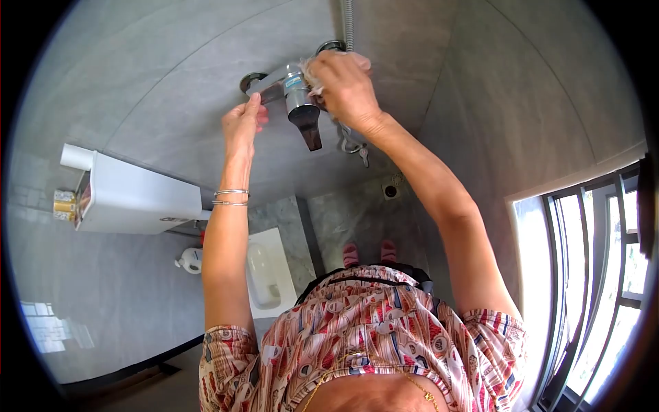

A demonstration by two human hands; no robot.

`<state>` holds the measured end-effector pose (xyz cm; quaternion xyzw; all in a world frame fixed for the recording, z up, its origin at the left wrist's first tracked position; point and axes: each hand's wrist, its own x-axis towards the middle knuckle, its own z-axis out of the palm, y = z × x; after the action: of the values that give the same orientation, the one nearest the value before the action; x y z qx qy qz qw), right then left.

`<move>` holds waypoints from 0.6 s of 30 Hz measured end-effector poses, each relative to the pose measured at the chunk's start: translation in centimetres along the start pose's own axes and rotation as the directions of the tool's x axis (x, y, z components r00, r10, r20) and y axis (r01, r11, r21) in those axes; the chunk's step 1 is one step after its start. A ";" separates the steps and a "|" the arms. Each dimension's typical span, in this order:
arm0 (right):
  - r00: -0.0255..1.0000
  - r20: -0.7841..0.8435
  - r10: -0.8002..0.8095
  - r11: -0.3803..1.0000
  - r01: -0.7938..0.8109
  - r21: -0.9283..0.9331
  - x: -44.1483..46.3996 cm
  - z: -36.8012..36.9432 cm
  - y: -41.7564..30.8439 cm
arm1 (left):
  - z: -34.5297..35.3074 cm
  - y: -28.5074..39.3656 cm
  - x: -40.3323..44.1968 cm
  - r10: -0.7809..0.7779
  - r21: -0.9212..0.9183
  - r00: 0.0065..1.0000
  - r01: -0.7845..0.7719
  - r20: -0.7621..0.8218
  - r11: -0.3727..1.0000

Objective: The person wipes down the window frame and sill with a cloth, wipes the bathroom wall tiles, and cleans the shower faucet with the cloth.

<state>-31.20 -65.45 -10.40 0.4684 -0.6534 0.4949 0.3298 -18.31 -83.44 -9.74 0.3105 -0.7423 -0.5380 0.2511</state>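
Note:
A chrome shower faucet (296, 93) with a dark lever is mounted on the grey wall ahead of me. My left hand (241, 123) is at the faucet's left arm, thumb and curled fingers closed on its lower edge. Bunched in my right hand (343, 86) is a thin whitish cloth (362, 60), pressed against the faucet's right side. The fingers of that hand are wrapped round the cloth, and they partly hide the faucet's right arm. Above it, a ribbed metal hose (349, 27) runs up the wall.
A white cistern box (141, 196) hangs on the left wall, with a yellow can (65, 204) at its end. Below are a white squat toilet (268, 271), a white bottle (189, 261) and a floor drain (390, 191). A barred window (597, 275) is at right.

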 end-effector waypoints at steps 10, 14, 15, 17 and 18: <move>0.944 0.245 -0.219 0.850 0.309 -0.427 1.3 -2.5 1.4 | -0.9 0.0 -1.1 -0.029 -0.073 0.999 0.026 -0.032 0.997; 0.977 0.185 -0.110 0.958 0.153 -0.241 3.3 -3.9 0.5 | -0.9 -0.2 -1.8 0.029 -0.075 0.998 -0.034 -0.061 0.997; 0.991 0.117 -0.068 0.995 0.076 -0.060 4.0 -3.7 -0.4 | -0.5 0.2 -2.2 0.040 -0.065 0.997 -0.044 -0.065 0.997; 0.975 0.110 -0.193 0.981 0.193 0.011 5.6 -1.5 -1.1 | 0.1 0.3 -2.4 0.047 -0.052 0.997 -0.051 -0.067 0.997; 0.948 0.162 -0.273 0.955 0.288 -0.072 5.9 -0.2 -0.8 | 0.6 0.6 -2.2 0.032 -0.069 0.998 -0.036 -0.057 0.997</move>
<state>-32.46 -67.04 -4.75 0.5763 -0.6258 0.3748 0.3685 -17.34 -81.27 -9.46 0.3037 -0.7209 -0.5504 0.2917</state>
